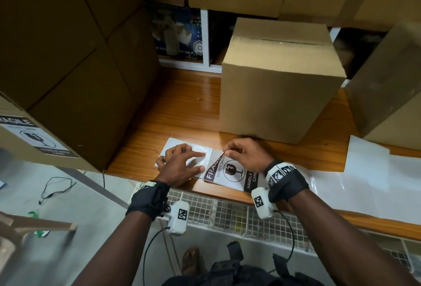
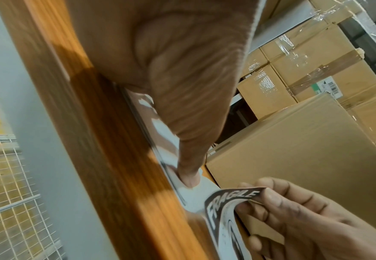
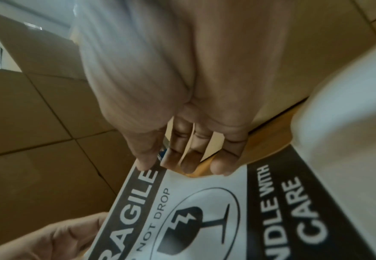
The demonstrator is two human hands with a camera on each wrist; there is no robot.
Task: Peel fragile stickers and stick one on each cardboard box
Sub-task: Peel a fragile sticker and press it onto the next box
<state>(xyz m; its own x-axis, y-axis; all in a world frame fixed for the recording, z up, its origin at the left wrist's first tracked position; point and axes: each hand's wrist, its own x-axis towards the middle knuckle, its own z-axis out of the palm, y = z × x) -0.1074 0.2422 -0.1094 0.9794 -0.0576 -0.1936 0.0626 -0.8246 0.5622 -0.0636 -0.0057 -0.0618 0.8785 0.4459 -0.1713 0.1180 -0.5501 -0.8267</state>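
A black-and-white fragile sticker [image 1: 230, 170] lies on its white backing sheet [image 1: 175, 146] at the front edge of the wooden table [image 1: 177, 108]. My right hand [image 1: 225, 152] pinches the sticker's far left corner, which curls up off the sheet; the left wrist view shows the lifted FRAGILE band [image 2: 231, 198]. My left hand [image 1: 202, 161] presses the bare sheet flat with straight, spread fingers [image 2: 189, 176]. A plain cardboard box [image 1: 280, 80] stands just behind my right hand. The right wrist view shows the sticker [image 3: 193, 211] below my fingertips [image 3: 144, 163].
A tall stack of cardboard boxes [image 1: 68, 57] fills the left; its lowest box bears a fragile sticker [image 1: 34, 137]. Another box [image 1: 387, 80] stands at the right, with loose white sheets [image 1: 369, 171] in front. A wire mesh rack [image 1: 227, 210] runs below the table edge.
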